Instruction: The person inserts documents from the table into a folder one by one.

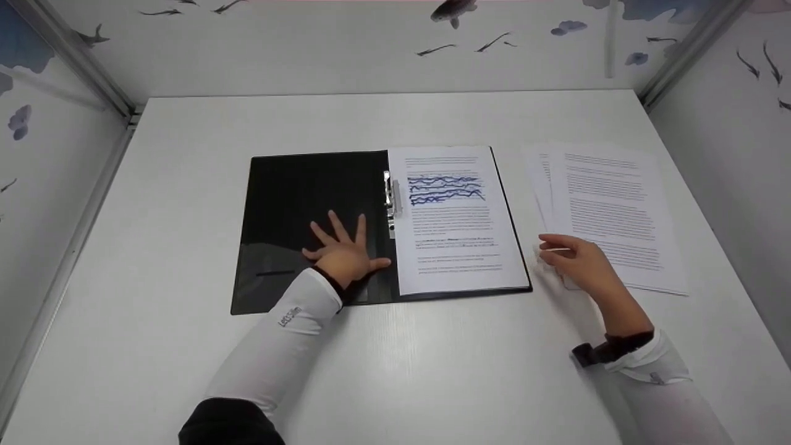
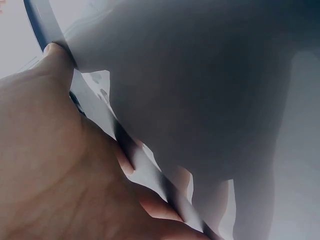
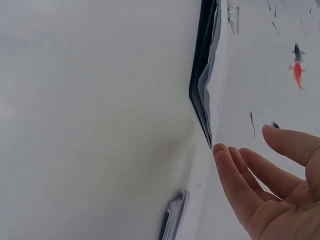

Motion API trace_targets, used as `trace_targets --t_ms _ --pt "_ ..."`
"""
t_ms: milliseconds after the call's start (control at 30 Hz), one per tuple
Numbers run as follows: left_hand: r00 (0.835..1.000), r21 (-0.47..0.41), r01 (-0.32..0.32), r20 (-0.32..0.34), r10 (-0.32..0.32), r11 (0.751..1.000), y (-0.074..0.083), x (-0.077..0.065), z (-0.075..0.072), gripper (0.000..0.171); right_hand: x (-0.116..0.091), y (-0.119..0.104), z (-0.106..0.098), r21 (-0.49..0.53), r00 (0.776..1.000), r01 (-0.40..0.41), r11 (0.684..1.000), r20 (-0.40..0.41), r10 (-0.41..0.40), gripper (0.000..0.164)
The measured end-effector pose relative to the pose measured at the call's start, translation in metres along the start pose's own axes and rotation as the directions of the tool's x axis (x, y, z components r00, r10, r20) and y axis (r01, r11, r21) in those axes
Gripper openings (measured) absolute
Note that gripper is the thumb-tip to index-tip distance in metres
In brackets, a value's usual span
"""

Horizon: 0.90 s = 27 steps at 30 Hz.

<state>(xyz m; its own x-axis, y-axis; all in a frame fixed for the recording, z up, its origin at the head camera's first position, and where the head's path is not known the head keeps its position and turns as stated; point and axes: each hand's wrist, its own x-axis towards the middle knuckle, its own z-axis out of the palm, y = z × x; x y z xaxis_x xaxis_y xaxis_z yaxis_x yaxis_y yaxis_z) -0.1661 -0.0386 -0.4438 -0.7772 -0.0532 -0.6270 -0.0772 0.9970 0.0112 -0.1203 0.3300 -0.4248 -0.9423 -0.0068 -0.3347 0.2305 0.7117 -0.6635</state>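
Black folder (image 1: 309, 191) lay open, ctr frame; printed paper (image 1: 454, 232) in place on its R half, clip (image 1: 387, 188) hold unconfirmed. Loose sheets (image 1: 609, 198), R of frame, lay outside, judged outstanding. L hand (image 1: 343, 258) spread over L half; R hand (image 1: 584, 262) loosely curved near these; hands visibly held nothing.

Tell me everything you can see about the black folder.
The black folder lies open on the white table. It looks like smooth plastic, with a translucent pocket low on its left side. A metal clip sits near the middle. A printed sheet with blue scribbles covers most of its right side. The spread left hand appears to rest on the left.
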Motion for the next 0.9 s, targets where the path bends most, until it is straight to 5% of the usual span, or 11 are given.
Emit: trace_targets --t_ms 267,567,900 --pt "1.0 0.007 0.001 0.007 -0.001 1.0 0.001 -0.002 -0.003 0.104 0.001 0.018 -0.039 -0.089 1.0 0.006 0.996 -0.027 -0.008 0.06" --pt "1.0 0.0 0.003 0.015 -0.003 1.0 0.001 -0.003 -0.005 0.103 0.003 0.063 -0.092 -0.226 0.993 -0.121 0.967 -0.022 0.119 0.072" --pt "1.0 -0.007 -0.01 0.004 0.01 1.0 0.0 -0.002 0.001 0.104 -0.001 0.107 -0.122 -0.459 0.944 -0.307 0.834 -0.04 0.326 0.076"
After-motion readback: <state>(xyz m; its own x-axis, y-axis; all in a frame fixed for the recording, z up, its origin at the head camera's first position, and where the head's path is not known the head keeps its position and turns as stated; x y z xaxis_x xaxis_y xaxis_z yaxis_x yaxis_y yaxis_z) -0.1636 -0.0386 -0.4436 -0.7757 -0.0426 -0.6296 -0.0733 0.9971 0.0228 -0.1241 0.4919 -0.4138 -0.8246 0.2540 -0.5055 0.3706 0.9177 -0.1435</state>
